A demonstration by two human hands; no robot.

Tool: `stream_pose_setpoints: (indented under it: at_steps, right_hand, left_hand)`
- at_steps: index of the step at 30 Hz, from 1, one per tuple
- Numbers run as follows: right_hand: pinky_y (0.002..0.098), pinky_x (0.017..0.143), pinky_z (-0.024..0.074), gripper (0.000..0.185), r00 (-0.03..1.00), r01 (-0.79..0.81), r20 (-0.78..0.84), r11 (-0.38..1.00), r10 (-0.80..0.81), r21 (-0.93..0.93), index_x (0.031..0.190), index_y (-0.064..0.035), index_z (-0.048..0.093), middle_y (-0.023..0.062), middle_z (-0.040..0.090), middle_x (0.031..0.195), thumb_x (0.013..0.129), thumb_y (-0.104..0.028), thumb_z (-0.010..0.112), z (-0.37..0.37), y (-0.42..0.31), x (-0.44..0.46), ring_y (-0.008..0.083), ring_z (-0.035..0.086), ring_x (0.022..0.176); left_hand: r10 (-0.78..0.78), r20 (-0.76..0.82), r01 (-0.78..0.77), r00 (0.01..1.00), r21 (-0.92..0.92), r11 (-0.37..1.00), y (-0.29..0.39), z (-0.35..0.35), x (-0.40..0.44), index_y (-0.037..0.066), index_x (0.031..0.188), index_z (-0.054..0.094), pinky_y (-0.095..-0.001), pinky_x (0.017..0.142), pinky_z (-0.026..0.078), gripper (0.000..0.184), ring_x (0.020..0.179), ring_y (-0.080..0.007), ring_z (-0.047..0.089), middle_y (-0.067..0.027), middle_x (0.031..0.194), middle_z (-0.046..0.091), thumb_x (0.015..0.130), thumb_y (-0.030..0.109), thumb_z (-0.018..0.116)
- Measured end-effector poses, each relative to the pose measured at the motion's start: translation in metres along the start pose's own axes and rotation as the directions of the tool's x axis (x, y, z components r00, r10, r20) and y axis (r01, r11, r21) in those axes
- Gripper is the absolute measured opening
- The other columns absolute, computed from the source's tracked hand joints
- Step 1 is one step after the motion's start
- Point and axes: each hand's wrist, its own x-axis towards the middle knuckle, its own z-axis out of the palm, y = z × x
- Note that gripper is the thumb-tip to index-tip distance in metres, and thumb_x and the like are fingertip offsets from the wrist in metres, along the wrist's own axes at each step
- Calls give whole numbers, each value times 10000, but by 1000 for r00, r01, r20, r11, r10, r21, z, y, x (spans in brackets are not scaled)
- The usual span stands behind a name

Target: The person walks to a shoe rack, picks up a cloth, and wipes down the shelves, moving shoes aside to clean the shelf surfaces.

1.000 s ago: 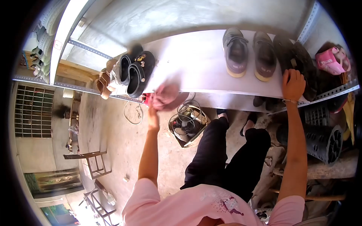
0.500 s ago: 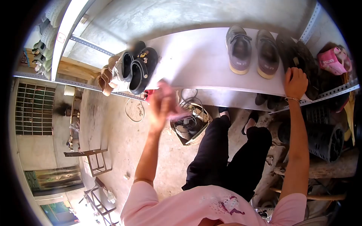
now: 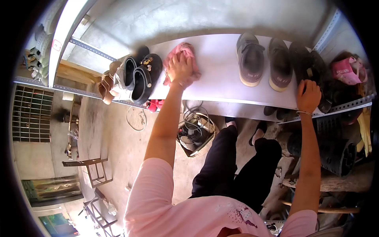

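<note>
My left hand (image 3: 179, 69) presses a crumpled pink cloth (image 3: 188, 50) onto the white shelf board (image 3: 219, 63), fingers bent over it. Left of the cloth stand black clogs with charms (image 3: 147, 77). At the board's front right edge, my right hand (image 3: 309, 96) rests with its fingers curled over the edge. Just behind that hand are dark shoes (image 3: 306, 59), partly in shadow. A pair of grey sneakers, one left (image 3: 251, 61) and one right (image 3: 280, 65), sits between my two hands.
Brown shoes (image 3: 106, 89) stand at the shelf's left end, and a pink bag-like item (image 3: 349, 71) lies at far right. Below the board are a basket of cables (image 3: 197, 134), red footwear (image 3: 156, 105) and a black ridged cylinder (image 3: 335, 154). A metal post (image 3: 65, 43) rises at left.
My left hand has moved from in front of the shelf up onto the board, bringing the pink cloth down beside the black clogs. My right hand stays at the shelf edge.
</note>
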Motion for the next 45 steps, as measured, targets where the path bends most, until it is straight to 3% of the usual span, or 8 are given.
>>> stream_pose_setpoints:
  at_steps: [2,4,11,23,27,31,37,45]
  right_hand:
    - [392,593,403,111,1000,-7,-2,1000,7,2,803,-99,558,48,540,757,861,-181,607,-1,-1,3,271,537,687]
    - [392,594,404,110,1000,-2,-14,1000,3,29,808,-98,557,48,537,758,862,-181,604,-1,-1,2,273,537,692]
    - [393,600,405,107,1000,9,-18,1000,-8,3,816,-106,558,46,534,759,864,-190,605,1,-2,1,267,537,700]
    - [396,598,380,114,999,-36,16,999,36,5,793,-102,537,68,510,752,841,-171,615,-1,-4,2,279,514,694]
    - [385,604,374,116,998,-56,19,998,55,25,776,-100,537,66,509,752,834,-163,616,-1,-3,3,275,508,693]
    - [379,595,363,116,999,-49,-9,998,49,33,778,-95,535,63,499,740,827,-159,619,-1,-3,3,264,498,683]
    - [382,590,368,126,999,-46,11,998,46,37,765,-102,529,60,503,737,816,-162,628,-2,-2,2,265,505,682]
    - [382,596,377,125,998,-54,-16,998,55,30,779,-115,534,55,501,747,803,-177,640,2,1,-1,255,515,696]
  left_hand:
    - [-411,60,413,910,-229,881,18,0,-9,108,1113,578,-536,930,413,396,1088,-399,523,-195,1205,552,877,419,513]
    - [-209,-233,204,950,-45,978,28,1,-50,83,1191,578,-492,854,450,409,989,-362,569,-197,1124,577,918,365,461]
    - [-93,-169,40,981,-292,956,53,-44,-113,22,1179,556,-478,985,390,373,1173,-367,484,-192,1216,536,885,248,511]
    - [-208,26,210,978,-171,963,0,54,46,118,1339,502,-528,1094,227,548,1330,-393,341,-197,1402,430,940,459,345]
    - [-290,212,333,933,-204,921,27,47,98,207,1380,472,-593,1087,157,563,1357,-458,238,-205,1477,308,937,507,296]
    - [-188,224,240,956,-236,941,77,41,120,213,1415,422,-551,1121,76,595,1384,-406,213,-176,1484,302,947,536,247]
    - [-16,93,39,996,-257,966,120,20,84,196,1376,470,-528,1125,124,558,1380,-364,252,-147,1467,357,943,518,326]
    - [-25,-123,-11,992,-287,958,122,11,16,134,1291,553,-575,1055,230,507,1309,-354,352,-165,1391,435,920,459,438]
